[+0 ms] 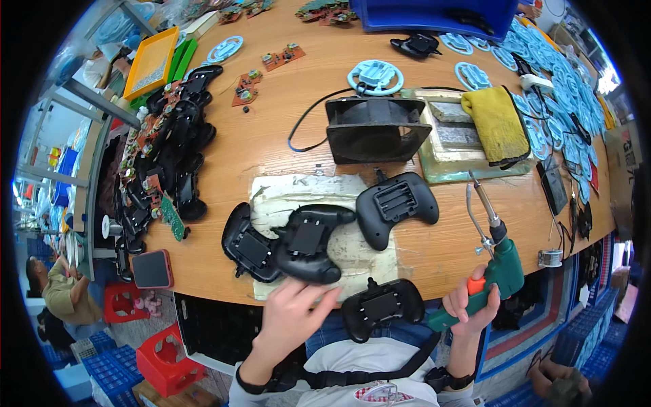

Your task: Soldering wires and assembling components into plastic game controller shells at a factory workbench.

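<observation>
My right hand (475, 306) is wrapped round the green grip of a soldering gun (505, 268). An orange trigger sits under its fingers, and the metal tip and thin curved side tube point up and away. Beside the near edge of a black game controller (308, 239), my left hand (295, 313) has its thumb apart from its fingers; whether it touches the shell is unclear. That controller overlaps another black controller (249, 245) on its left. A third controller (397, 207) lies face down with its battery bay bare. A fourth controller (382, 306) is at the table's front edge, between my hands.
A worn pale sheet (359, 271) lies under the controllers. Beyond stand a black fan (376, 132) and a tray (434, 159) with a yellow cloth (498, 125). Black shells and circuit boards are heaped left, near a phone (152, 269). Light-blue wheel-shaped parts (563, 88) and a solder reel (550, 258) lie right.
</observation>
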Demonstrator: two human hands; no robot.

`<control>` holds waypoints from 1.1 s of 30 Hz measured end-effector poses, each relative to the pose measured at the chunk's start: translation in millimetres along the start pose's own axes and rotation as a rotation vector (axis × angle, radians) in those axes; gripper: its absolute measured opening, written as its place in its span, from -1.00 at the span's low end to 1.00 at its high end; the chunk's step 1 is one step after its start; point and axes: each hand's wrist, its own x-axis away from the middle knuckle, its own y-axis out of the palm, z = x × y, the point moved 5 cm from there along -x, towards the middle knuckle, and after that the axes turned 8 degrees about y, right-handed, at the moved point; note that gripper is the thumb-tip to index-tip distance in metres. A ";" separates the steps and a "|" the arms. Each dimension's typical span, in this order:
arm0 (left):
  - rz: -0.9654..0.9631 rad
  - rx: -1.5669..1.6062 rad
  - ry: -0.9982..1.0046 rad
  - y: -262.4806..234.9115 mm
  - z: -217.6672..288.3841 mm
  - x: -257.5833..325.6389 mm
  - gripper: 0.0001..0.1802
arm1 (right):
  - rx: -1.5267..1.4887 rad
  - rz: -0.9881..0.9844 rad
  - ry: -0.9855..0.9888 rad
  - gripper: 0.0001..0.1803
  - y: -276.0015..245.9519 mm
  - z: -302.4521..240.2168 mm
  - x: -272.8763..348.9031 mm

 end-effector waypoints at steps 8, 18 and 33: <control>0.149 -0.510 -0.208 -34.7 -55.5 22.4 -0.53 | 0.010 -0.062 0.141 -0.52 0.9 20.4 -6.1; 0.166 -0.540 -0.113 -61.9 -71.6 27.6 -0.80 | 0.159 -0.147 0.188 -0.45 4.2 27.2 -16.4; -0.374 -0.149 0.430 50.4 26.6 43.6 -0.60 | 0.085 -0.067 0.055 -0.42 -7.1 3.7 -0.9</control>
